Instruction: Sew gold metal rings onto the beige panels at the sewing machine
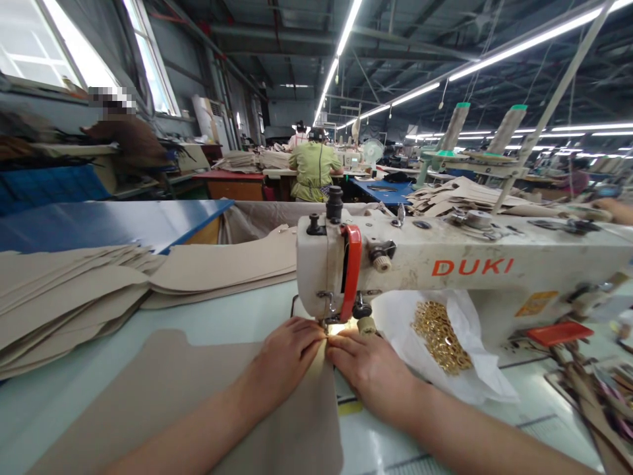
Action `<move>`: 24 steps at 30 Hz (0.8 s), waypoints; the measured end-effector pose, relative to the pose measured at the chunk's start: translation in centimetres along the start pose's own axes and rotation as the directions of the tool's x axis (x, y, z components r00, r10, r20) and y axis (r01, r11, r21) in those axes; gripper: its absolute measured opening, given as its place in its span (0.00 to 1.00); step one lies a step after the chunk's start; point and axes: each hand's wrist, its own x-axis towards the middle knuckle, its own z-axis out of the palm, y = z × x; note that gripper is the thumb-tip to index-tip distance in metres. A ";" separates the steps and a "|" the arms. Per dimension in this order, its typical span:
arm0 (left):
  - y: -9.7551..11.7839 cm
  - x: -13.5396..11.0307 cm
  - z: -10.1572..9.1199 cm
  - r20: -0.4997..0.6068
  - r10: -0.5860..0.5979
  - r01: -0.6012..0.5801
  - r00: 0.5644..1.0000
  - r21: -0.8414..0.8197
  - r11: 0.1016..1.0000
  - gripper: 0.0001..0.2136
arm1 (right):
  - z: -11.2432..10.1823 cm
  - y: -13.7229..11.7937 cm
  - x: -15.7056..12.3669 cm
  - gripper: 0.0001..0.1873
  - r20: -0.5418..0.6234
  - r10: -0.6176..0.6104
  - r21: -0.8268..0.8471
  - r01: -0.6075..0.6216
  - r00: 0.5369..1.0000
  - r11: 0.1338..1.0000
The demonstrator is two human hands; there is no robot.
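Main risk, as we judge it: finger injury. The left hand [291,346] and right hand [368,369] have their fingertips almost meeting under the head of the white metal sewing machine with orange-red "DUKI" lettering [475,254]; a start with fingers this near the needle area could catch one.

Second risk: a skewed edge. The flat beige sheet-material panel [198,369] lies on the pale green bench [225,322], its right edge at the machine head and most of its spread to the left; uneven pressure could turn it. Third: a nudge from the right forearm might spill the small gold metal rings [442,336] in the open white bag [395,313].

Pose: both forearms enter from the near side and converge. We note the left palm down over the panel, the right hand low beside its edge. Fingers on each are drawn together; we cannot tell whether they pinch or merely press.
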 end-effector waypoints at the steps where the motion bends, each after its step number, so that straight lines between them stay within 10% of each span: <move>1: 0.1 0.0 0.0 -0.003 0.003 -0.003 1.000 0.002 1.000 0.08 | 0.0 0.0 0.0 0.07 -0.003 -0.002 -0.002 0.002 1.000 1.000; 24: 0.5 -2.0 -0.7 0.260 0.261 -0.343 0.930 0.354 0.870 0.17 | -1.4 -0.9 -0.7 0.07 0.062 -0.147 -0.009 0.148 0.987 0.989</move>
